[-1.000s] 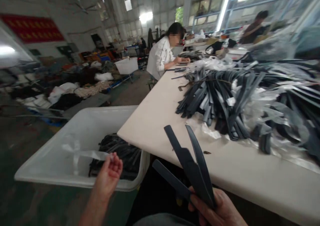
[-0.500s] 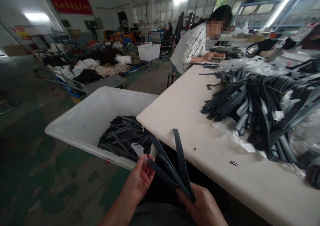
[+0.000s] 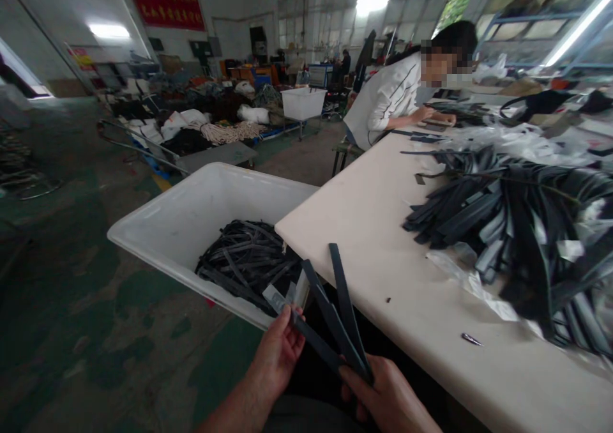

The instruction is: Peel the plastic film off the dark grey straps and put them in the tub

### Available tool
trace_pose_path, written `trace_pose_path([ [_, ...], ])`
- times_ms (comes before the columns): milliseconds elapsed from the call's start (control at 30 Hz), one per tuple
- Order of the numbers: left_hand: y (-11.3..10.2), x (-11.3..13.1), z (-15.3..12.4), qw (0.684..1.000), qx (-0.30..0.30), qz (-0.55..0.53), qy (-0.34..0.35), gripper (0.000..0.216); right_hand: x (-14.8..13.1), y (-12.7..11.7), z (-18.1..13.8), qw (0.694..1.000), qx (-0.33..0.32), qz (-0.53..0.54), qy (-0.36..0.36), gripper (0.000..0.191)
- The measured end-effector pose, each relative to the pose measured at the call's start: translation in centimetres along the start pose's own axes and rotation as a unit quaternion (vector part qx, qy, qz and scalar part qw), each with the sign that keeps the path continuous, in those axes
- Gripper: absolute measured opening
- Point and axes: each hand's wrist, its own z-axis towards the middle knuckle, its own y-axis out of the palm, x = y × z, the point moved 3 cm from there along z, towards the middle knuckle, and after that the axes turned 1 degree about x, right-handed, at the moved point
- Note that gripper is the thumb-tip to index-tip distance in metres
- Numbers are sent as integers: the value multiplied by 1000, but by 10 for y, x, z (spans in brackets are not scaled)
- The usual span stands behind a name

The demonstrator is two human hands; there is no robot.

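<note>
My right hand (image 3: pixel 383 391) is closed round the lower ends of several dark blue-grey flat strips (image 3: pixel 343 292), which fan upward and apart in front of the table edge. My left hand (image 3: pixel 280 350) pinches the far end of the leftmost strip (image 3: pixel 318 343) between thumb and fingers. A pale, see-through slip (image 3: pixel 274 297) pokes out beyond those fingertips; whether it is fixed to the strip I cannot tell. Just past my left hand, a white bin (image 3: pixel 167 228) holds a tangled heap of dark strips (image 3: pixel 249 254).
A cream-topped table (image 3: pixel 330 216) runs along the right, its corner overhanging the bin. On it lie a big pile of dark strips (image 3: pixel 517 228), plastic wrap (image 3: pixel 460 273) and a small metal piece (image 3: pixel 472 339). A co-worker (image 3: pixel 387 94) leans over the far end.
The view has swung slightly left, so everything sits further right. The pale slip at my left fingertips has changed its angle. Both hands keep their hold on the strips.
</note>
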Motion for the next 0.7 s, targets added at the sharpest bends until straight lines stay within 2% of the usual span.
trace_pose_path([
  [67,-2,3,2,1000,16,-11,18,9,3,-7,-5,1000,-6,-5,12,41],
  [133,-2,-6,-1,1000,6,-11,0,12,-2,-13,-5,998,24,-54,3,42],
  [233,1,-28,-10,996,-70,1,-56,18,-21,-10,6,989,69,-128,-26,39],
  [300,3,-33,-13,992,-110,5,-56,19,-29,-6,14,989,67,-130,-32,40],
  [333,3,-31,-12,993,-106,4,-43,18,-29,-5,15,991,56,-118,-30,41],
  [400,1,-24,-9,998,-60,-2,-13,17,-23,-7,14,995,27,-96,-20,44],
  [500,-2,-21,-7,1000,-14,-1,-8,18,-12,-14,8,991,23,-135,-10,44],
  [600,2,-36,-12,995,-82,22,-52,21,-17,-14,11,977,65,-200,-43,31],
  [700,6,-42,-14,988,-142,33,-56,23,-23,-10,17,978,71,-188,-55,35],
])
